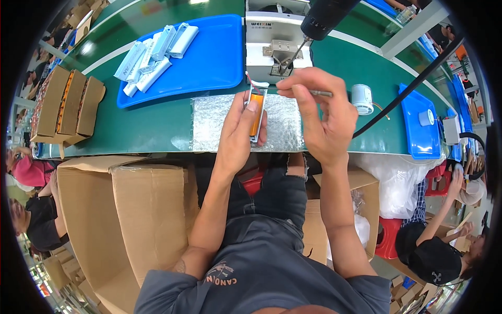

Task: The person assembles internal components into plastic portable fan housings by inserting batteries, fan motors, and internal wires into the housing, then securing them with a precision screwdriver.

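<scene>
My left hand (pixel 234 131) is closed around a narrow pale housing, its white end (pixel 264 85) pointing away from me. Inside it lies an orange cylindrical battery (pixel 255 123), under my thumb. A thin red wire (pixel 249 79) sticks up from the far end. Just to the right, my right hand (pixel 330 118) pinches a slim metal rod-like tool (pixel 321 93); its exact kind is unclear and its tip is partly hidden by the fingers. Both hands are above a sheet of bubble wrap (pixel 206 123) at the table's near edge.
A blue tray (pixel 209 68) holds several light-blue casings (pixel 151 52). Beyond my hands stands a screw feeder (pixel 282 44), with a black electric screwdriver (pixel 320 21) hanging over it. A white cylindrical part (pixel 362 99) and another blue tray (pixel 418 133) are at right; cardboard dividers (pixel 70 107) at left.
</scene>
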The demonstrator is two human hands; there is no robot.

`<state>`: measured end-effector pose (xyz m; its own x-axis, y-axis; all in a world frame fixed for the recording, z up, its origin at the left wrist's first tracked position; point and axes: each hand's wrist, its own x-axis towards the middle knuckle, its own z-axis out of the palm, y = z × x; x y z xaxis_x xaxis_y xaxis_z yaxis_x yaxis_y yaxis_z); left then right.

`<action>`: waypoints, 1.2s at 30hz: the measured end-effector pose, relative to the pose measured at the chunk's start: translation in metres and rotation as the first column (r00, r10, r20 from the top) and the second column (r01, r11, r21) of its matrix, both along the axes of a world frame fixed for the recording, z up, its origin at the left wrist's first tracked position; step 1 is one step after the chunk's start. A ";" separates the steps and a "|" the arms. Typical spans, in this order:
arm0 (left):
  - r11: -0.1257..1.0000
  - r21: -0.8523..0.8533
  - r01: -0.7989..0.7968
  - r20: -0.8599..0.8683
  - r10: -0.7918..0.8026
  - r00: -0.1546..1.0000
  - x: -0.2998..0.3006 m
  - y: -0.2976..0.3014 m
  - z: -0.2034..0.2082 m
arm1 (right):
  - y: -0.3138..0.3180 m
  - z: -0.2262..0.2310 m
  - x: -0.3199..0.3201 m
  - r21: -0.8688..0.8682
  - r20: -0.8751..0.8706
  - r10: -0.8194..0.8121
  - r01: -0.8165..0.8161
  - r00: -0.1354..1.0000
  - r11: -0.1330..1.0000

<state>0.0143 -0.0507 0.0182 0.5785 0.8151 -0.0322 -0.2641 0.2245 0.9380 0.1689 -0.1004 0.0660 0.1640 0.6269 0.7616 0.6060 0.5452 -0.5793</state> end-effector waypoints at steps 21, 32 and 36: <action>0.926 0.309 -0.218 -0.124 0.266 0.956 0.017 0.002 -0.009 | 0.014 -0.006 -0.012 -0.039 -0.446 0.038 -0.062 0.894 0.997; 0.885 0.392 -0.250 -0.137 0.326 0.935 0.017 0.004 -0.017 | 0.022 0.004 -0.013 -0.120 -0.558 -0.018 -0.059 0.830 0.991; 0.874 0.422 -0.239 -0.165 0.334 0.928 0.015 0.004 -0.018 | 0.021 0.003 -0.012 -0.128 -0.599 -0.012 -0.082 0.800 0.988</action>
<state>0.0296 -0.0465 0.0002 0.3327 0.9170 0.2199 -0.0311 -0.2224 0.9745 0.1568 -0.0789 0.0689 0.5324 0.7333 0.4229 0.0963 0.4439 -0.8909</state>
